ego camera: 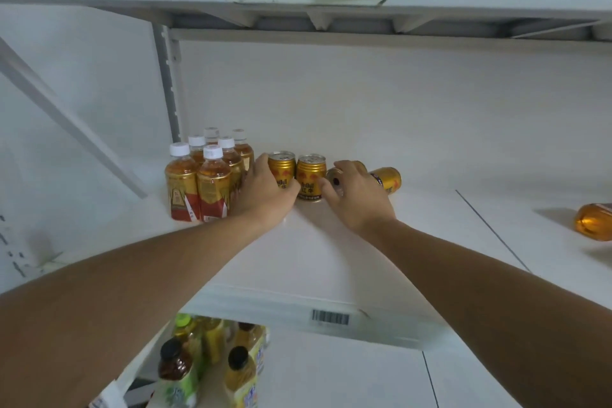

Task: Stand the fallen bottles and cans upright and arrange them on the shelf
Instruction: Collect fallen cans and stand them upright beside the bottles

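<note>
On the white shelf (331, 258), six tea bottles (205, 175) stand upright in a cluster at the left. Just right of them the left hand (265, 192) curls around one upright gold can (281, 166); a second can (310, 175) stands beside it. The right hand (354, 195) grips a third can (334, 177) lying down, top facing the camera. A fourth can (387, 179) lies sideways behind it. Far right, one bottle (594, 220) lies fallen.
</note>
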A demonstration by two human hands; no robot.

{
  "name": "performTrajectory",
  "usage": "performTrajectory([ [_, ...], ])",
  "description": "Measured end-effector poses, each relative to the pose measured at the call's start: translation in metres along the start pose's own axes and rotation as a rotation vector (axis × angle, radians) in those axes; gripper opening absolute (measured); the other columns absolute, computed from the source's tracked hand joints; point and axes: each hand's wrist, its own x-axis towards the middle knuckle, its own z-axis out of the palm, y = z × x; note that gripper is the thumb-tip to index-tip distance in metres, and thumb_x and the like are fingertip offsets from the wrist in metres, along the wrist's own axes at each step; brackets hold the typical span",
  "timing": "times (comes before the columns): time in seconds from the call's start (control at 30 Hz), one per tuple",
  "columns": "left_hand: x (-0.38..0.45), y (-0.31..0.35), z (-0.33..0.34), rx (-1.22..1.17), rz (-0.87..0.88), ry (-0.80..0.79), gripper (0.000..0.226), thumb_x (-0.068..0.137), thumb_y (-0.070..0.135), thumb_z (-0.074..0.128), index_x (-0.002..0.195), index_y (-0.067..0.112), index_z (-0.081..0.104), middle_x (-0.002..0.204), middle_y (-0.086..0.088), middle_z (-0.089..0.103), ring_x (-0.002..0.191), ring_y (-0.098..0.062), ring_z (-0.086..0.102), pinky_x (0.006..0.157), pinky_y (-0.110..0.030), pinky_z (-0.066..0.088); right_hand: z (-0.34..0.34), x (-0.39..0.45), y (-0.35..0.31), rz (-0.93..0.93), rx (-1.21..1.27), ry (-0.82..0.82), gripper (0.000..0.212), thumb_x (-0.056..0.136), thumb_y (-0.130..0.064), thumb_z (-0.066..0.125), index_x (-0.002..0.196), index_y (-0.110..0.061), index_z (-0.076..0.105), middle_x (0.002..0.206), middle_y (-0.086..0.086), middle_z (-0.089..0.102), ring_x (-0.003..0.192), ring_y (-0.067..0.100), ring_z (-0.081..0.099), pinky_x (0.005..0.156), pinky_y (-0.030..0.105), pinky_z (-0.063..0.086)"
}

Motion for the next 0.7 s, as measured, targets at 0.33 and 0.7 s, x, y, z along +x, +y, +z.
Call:
performTrajectory([
  [0.33, -0.075, 0.03, -0.017, 0.114, -0.064, -0.077, 0.071, 0.098, 0.064, 0.059, 0.158, 0.029, 0.047, 0.165, 0.001, 0.048, 0.15, -0.025, 0.047, 0.117, -0.047, 0.042, -0.067, -0.049, 0.049, -0.153, -0.027, -0.255, 0.063, 0.097, -0.07, 0.042, 0.142, -0.029, 0.053, 0.145, -0.002, 0.051, 0.13, 0.029, 0.053, 0.101, 0.05, 0.049],
  [0.7, -0.131, 0.078, -0.015, 0.113, -0.035, -0.093, 0.077, 0.098, 0.064, 0.057, 0.163, 0.027, 0.04, 0.168, 0.003, 0.043, 0.152, -0.024, 0.042, 0.105, -0.037, 0.036, -0.126, -0.1, 0.074, -0.096, -0.061, -0.333, 0.073, 0.099, -0.072, 0.039, 0.159, -0.031, 0.04, 0.16, 0.006, 0.045, 0.142, 0.032, 0.044, 0.112, 0.05, 0.041],
])
